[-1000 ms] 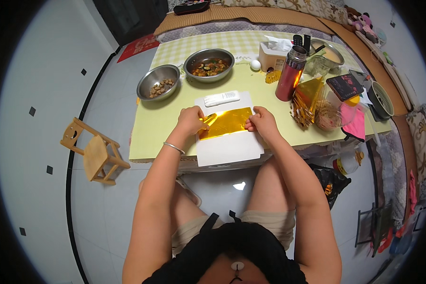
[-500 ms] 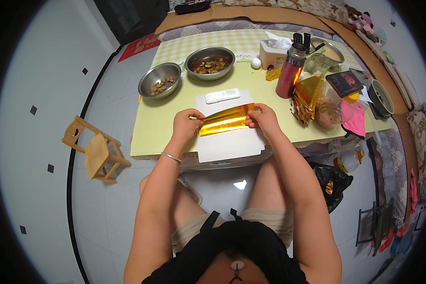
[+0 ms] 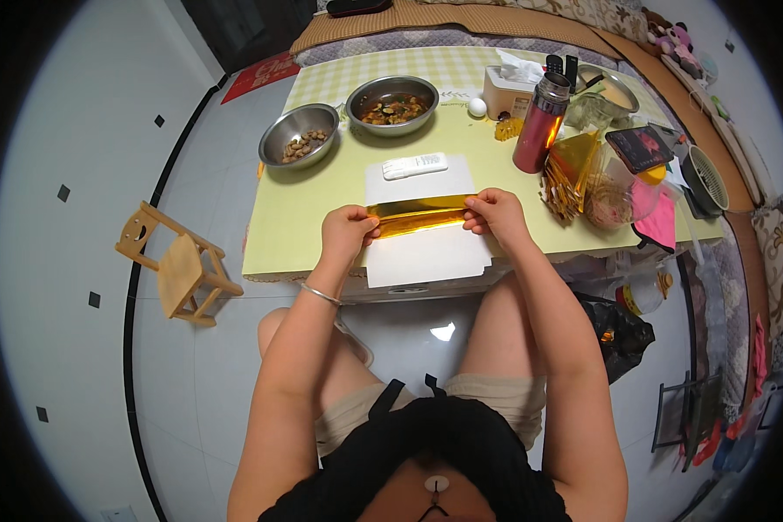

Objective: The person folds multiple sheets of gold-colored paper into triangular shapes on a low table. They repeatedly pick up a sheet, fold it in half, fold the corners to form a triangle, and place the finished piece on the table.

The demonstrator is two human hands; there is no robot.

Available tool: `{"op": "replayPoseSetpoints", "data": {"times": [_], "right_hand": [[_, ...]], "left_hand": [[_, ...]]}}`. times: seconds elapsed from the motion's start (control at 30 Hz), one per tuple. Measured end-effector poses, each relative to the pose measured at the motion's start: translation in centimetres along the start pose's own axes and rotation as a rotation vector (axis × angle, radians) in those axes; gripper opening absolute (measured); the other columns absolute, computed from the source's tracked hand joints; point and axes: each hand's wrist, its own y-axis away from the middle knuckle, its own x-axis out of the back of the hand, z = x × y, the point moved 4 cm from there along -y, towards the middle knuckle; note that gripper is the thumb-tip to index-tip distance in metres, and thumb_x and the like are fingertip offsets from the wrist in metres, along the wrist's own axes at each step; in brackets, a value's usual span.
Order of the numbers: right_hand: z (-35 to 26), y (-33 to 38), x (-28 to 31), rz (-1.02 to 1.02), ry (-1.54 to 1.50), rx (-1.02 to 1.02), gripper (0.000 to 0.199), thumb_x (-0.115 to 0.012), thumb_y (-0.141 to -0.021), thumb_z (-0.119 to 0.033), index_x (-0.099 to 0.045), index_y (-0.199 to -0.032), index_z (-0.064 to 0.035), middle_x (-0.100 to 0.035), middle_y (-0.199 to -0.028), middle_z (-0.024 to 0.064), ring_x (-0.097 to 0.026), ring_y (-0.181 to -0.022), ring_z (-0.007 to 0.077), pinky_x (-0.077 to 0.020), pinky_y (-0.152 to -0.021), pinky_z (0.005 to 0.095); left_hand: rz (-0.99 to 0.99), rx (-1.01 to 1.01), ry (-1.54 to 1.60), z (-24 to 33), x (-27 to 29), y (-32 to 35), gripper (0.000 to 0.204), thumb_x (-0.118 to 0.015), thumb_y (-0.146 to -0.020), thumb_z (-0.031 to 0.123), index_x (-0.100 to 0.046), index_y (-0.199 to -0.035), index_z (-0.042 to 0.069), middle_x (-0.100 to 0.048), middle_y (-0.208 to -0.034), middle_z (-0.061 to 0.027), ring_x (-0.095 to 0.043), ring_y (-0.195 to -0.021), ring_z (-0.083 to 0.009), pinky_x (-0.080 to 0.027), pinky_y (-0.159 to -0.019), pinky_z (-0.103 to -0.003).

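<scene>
Gold foil paper, shiny and folded into a long narrow strip, lies across the middle of the frame, held at both ends. In the head view the left hand pinches the strip's left end, its fingers closed on the foil with the thumb on top. The right hand pinches the right end in the same way, its fingers shut tight on the paper. A thin bracelet circles the left wrist.

The strip sits over a white sheet of paper that lies on the near edge of the yellow-green bench and sticks out a little past that edge. Just above the sheet, a white remote control rests at its far end.

Toward the upper middle of the frame stand two steel bowls: the smaller bowl on the left holds brown pieces, the larger bowl beside it holds dark food. A white egg lies just right of the larger bowl. A red flask stands upright to the right of the remote, and near it, in the upper right, is a heap of gold folded pieces next to a pink paper.

At the left of the frame a small wooden stool stands on the pale floor, well apart from the bench. A black bag lies on the floor at the lower right, beside the person's right knee.
</scene>
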Motion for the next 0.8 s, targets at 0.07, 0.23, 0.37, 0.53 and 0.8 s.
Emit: {"op": "replayPoseSetpoints", "data": {"times": [0.07, 0.23, 0.37, 0.53, 0.8], "right_hand": [[0.0, 0.0, -0.2, 0.01, 0.03, 0.002, 0.014, -0.068, -0.096, -0.011, -0.064, -0.088, -0.0009, -0.068, -0.075, 0.006, -0.068, -0.059, 0.0117, -0.0538, -0.049, 0.0219], [0.4, -0.1, -0.4, 0.053, 0.087, 0.047, 0.014, -0.069, -0.094, -0.01, -0.065, -0.085, -0.0005, -0.067, -0.072, 0.0051, -0.067, -0.057, 0.0107, -0.0522, -0.049, 0.0216], [0.4, 0.1, -0.5, 0.056, 0.06, 0.063, 0.014, -0.069, -0.094, -0.009, -0.064, -0.084, -0.0001, -0.067, -0.071, 0.0049, -0.066, -0.056, 0.0103, -0.0519, -0.049, 0.0221], [0.5, 0.6, -0.5, 0.083, 0.107, 0.071, 0.015, -0.068, -0.094, -0.009, -0.064, -0.083, -0.0004, -0.066, -0.068, 0.0038, -0.063, -0.053, 0.0097, -0.0498, -0.048, 0.0225], [1.8, 0.0, 0.0, 0.166, 0.465, 0.231, 0.021, -0.073, -0.086, -0.019, -0.067, -0.079, 0.0, -0.065, -0.065, 0.0093, -0.061, -0.057, 0.0184, -0.0502, -0.059, 0.0341]], "left_hand": [[0.002, 0.035, -0.056, -0.1, 0.2, -0.1, 0.002, -0.069, -0.092, 0.001, -0.069, -0.091, -0.001, -0.07, -0.083, -0.007, -0.069, -0.069, -0.0137, -0.054, -0.057, -0.022], [0.038, -0.042, 0.138, 1.4, -0.8, 0.9, 0.003, -0.069, -0.093, 0.001, -0.069, -0.093, -0.002, -0.07, -0.082, -0.0067, -0.069, -0.07, -0.0133, -0.054, -0.058, -0.022], [0.023, -0.023, 0.18, 0.0, -0.3, 0.3, 0.007, -0.07, -0.094, 0.004, -0.07, -0.091, -0.002, -0.07, -0.081, -0.0066, -0.069, -0.072, -0.0126, -0.055, -0.06, -0.023], [0.034, -0.009, 0.101, -0.4, -0.6, 0.1, 0.009, -0.072, -0.092, 0.006, -0.071, -0.09, -0.003, -0.07, -0.08, -0.0078, -0.067, -0.069, -0.0131, -0.054, -0.06, -0.024], [0.196, -0.268, -0.518, 0.0, 0.3, 0.3, 0.02, -0.082, -0.073, 0.018, -0.073, -0.074, 0.0, -0.065, -0.079, -0.0174, -0.063, -0.075, -0.0311, -0.051, -0.072, -0.041]]}}
